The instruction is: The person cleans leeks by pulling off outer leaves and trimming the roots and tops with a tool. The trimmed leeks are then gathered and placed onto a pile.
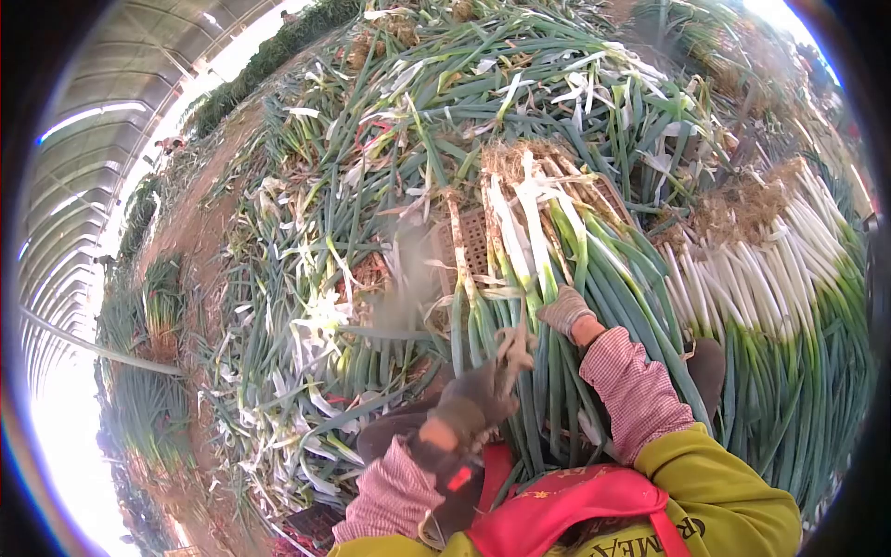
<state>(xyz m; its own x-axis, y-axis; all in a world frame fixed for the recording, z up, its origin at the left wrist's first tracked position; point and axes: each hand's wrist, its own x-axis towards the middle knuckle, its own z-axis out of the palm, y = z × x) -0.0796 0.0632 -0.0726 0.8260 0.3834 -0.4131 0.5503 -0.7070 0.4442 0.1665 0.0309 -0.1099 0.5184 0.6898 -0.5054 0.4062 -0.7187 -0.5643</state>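
A pile of leeks, roots pointing away from me, lies in front of my body. My right hand, in a pale glove, is closed around the green part of a leek with a white stem. My left hand, in a dark glove, is just left of it over the green leaves. Its fingers look closed, with a tan, ragged strip at their tips; blur hides what exactly they grip. A single leek with a brown, dirty stem lies further left.
Under the leeks shows a brown perforated crate. Cleaned white leeks are stacked at the right. Loose leaves and peelings cover the ground on the left and beyond. More leek bundles stand along a dirt strip under the greenhouse roof.
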